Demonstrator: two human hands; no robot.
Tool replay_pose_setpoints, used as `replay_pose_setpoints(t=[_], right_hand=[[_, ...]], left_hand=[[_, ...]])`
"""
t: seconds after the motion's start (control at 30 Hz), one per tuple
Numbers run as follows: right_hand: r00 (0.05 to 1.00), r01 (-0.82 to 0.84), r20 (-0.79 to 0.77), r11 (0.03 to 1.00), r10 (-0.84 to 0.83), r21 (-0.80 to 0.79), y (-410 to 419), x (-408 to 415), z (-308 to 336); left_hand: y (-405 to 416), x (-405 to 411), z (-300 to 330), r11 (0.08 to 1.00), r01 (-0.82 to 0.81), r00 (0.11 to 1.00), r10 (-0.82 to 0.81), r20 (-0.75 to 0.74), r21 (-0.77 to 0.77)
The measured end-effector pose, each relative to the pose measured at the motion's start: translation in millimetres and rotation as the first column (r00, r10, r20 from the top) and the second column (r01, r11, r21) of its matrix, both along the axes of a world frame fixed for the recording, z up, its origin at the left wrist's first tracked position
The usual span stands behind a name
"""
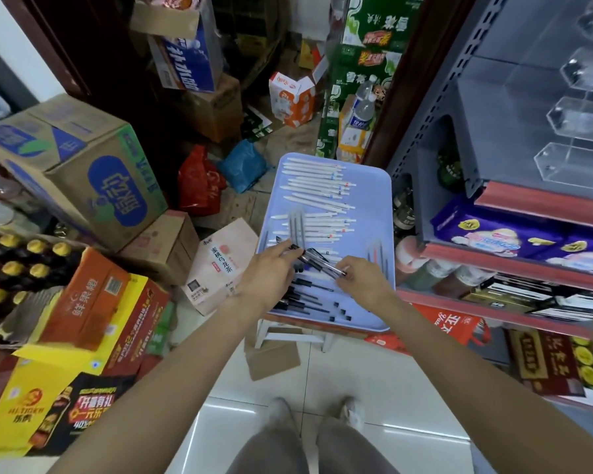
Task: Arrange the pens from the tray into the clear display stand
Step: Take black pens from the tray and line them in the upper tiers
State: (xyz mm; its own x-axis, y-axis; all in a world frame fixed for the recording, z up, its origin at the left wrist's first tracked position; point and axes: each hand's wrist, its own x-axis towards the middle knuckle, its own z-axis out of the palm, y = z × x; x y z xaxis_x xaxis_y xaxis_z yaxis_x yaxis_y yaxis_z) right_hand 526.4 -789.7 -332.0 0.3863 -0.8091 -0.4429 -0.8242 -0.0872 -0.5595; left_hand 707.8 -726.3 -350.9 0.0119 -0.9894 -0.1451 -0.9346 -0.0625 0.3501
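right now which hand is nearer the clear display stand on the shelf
Right. The right hand is over the tray's side nearest the clear display stand; the left hand is farther left.

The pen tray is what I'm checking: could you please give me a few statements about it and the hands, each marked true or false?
1. Both hands hold a bunch of black pens between them. True: left hand, right hand.
2. The tray is red. False: it is pale blue.
3. White pens lie at the tray's far end. True.
4. The clear display stand is already full of pens. False: its compartments look empty.
5. The tray sits on the shelf. False: it rests on a white stool.
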Motion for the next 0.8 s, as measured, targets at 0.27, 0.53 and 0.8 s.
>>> replay_pose_setpoints(t=[0.27,0.53,0.8], right_hand=[[0.937,0.208,0.242,0.959,-0.252,0.193,-4.9,-3.2,6.0],[0.808,0.361,0.387,0.893,-0.444,0.27,-7.1,-7.2,14.0],[0.641,0.465,0.552,0.842,-0.533,0.273,-20.7,-28.4,52.1]], left_hand=[[-3.2,-7.2,4.7,0.999,-0.032,0.998,0.032,0.056,0.0],[-5.7,-11.2,10.5,0.995,-0.095,0.991,0.091,-0.099,-0.04],[-40.8,-47.1,50.0,0.959,-0.212,0.668,0.284,-0.688,0.191]])
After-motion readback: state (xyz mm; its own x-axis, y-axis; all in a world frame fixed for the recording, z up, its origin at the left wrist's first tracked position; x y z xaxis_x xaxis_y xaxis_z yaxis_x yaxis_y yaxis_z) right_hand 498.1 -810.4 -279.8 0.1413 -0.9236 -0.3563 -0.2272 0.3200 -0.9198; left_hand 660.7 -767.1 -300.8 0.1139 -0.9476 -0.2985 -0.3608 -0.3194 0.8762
